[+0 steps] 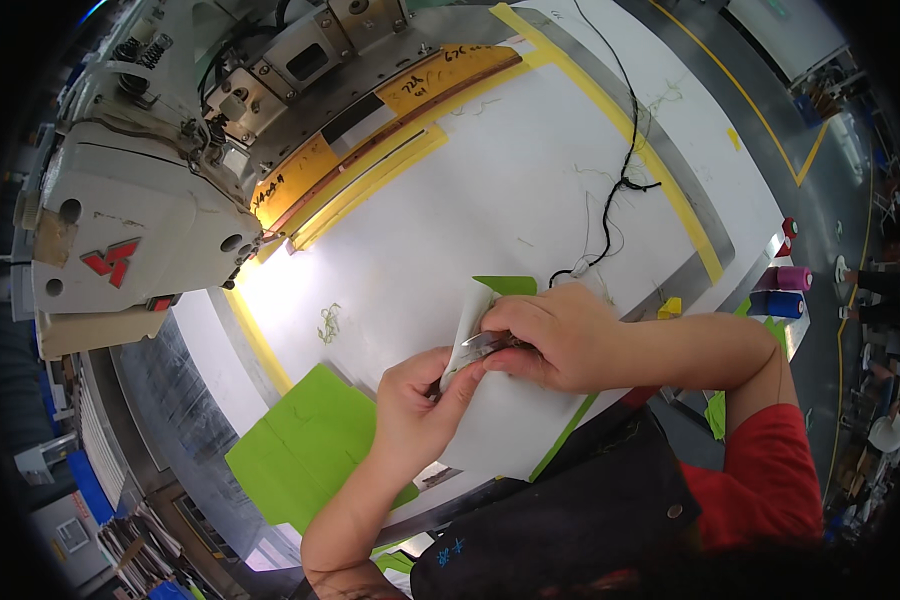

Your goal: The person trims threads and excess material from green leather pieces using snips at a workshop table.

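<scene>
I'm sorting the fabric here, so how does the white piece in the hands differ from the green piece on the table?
The white piece is small, held up and pinched by both hands; the green piece is larger, lying flat and untouched. The white piece has metal snips against it in the right hand; the green piece lies beside the left hand, overhanging the table edge.

garment workshop: industrial sewing machine (140, 230), thread spools (785, 290)

Both hands, left hand (415, 405) and right hand (555, 335), pinch white fabric (467, 325) with metal snips (482, 345) over the sewing table (490, 190).
</scene>
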Tool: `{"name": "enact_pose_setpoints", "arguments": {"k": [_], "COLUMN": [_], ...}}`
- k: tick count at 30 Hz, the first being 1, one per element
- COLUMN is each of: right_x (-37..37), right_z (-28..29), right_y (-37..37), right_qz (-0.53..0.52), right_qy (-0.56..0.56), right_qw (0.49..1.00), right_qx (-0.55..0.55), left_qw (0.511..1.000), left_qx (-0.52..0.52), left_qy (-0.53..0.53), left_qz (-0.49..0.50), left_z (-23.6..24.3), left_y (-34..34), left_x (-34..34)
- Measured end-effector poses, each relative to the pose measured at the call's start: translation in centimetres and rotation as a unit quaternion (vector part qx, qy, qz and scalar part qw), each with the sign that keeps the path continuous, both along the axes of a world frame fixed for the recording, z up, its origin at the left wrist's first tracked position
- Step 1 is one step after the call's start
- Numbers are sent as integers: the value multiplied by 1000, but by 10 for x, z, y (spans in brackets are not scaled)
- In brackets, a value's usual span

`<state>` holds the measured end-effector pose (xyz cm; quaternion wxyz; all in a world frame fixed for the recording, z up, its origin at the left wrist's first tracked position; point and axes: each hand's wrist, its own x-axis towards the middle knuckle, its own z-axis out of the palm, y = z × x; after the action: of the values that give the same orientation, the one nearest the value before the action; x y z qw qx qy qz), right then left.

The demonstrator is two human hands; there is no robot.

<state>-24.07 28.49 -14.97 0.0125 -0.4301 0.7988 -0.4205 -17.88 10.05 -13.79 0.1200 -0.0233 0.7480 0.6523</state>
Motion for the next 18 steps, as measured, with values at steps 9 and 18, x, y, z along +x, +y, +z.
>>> {"name": "enact_pose_setpoints", "arguments": {"k": [9, 18], "right_x": [-9, -6], "right_z": [14, 10], "right_y": [9, 6], "right_qz": [-35, -52], "right_qy": [78, 142], "right_qw": [996, 986], "right_qx": [-17, 66], "left_qw": [993, 989], "left_qx": [87, 113], "left_qy": [-78, -89], "left_qz": [15, 24], "left_z": [5, 7], "left_y": [-1, -3], "left_x": [-3, -3]}}
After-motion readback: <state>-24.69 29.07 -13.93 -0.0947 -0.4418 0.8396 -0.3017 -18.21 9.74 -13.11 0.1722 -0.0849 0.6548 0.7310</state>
